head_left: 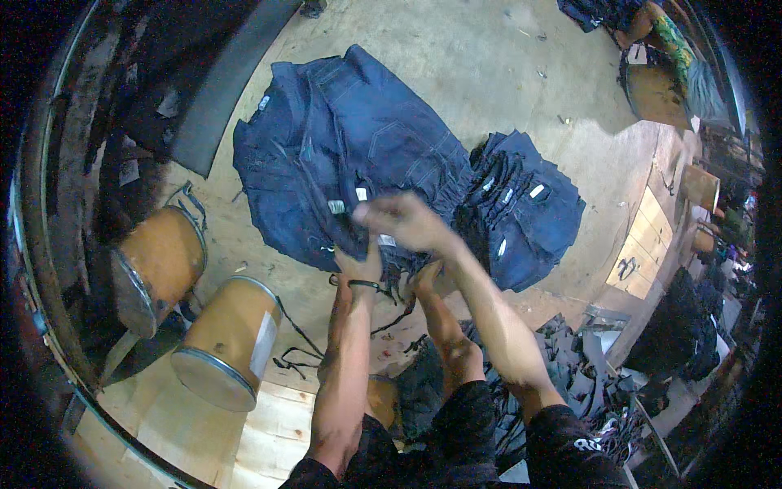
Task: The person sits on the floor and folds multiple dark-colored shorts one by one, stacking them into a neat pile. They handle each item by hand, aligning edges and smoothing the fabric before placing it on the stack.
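Observation:
A large heap of dark blue denim garments (pixel 391 134) lies spread on the floor in front of me, with pale stitching and small white labels showing. At the heap's near edge, my left hand (pixel 362 262) is closed on a fold of a denim garment (pixel 346 232). Its fingertips are partly hidden by the cloth. My right hand (pixel 405 222) is just above and to the right of it, over the white labels, smeared by motion. Whether its fingers hold anything does not show. A second stack of gathered denim pieces (pixel 529 208) adjoins the heap on the right.
Two brown drums (pixel 232 342) (pixel 163 261) lie at the left, near a dark sheet (pixel 236 90). Black cords (pixel 297 354) trail beside my left forearm. Dark cloth scraps (pixel 562 367) are piled at the near right. Another person's arm (pixel 672 45) shows at the far right.

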Available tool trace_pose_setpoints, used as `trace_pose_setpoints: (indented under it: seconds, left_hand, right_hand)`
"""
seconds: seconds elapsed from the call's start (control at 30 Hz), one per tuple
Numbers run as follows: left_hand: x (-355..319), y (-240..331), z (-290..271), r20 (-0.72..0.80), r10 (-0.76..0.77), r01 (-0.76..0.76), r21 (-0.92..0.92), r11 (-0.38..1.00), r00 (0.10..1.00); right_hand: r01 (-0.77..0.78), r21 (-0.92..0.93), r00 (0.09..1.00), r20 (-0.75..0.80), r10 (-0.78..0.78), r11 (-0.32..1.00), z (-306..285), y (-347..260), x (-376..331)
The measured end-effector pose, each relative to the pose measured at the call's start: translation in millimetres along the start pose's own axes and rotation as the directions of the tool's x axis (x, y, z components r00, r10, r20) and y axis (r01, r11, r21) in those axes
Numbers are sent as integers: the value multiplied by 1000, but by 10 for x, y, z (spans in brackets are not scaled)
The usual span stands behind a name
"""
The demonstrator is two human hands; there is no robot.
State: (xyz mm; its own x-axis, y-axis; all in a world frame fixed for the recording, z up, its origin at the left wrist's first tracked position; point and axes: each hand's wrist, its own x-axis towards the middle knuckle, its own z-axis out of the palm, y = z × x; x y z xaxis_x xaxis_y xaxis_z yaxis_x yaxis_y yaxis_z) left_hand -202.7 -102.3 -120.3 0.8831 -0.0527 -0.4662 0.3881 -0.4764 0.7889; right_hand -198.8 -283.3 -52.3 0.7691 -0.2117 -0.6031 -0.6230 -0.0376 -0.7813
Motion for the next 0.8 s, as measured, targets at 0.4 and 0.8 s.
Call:
trace_pose_setpoints:
  seconds: [0.4, 0.8]
  left_hand:
    - [-193, 259, -557, 221, 455, -506, 377, 776, 863]
    - [-59, -27, -287, 104, 322, -337, 199, 920, 941]
  right_hand:
    - [10, -440, 747, -594, -299, 898, -173, 1464, 196]
    - [-169, 348, 983, 126, 132, 922, -119, 419, -269]
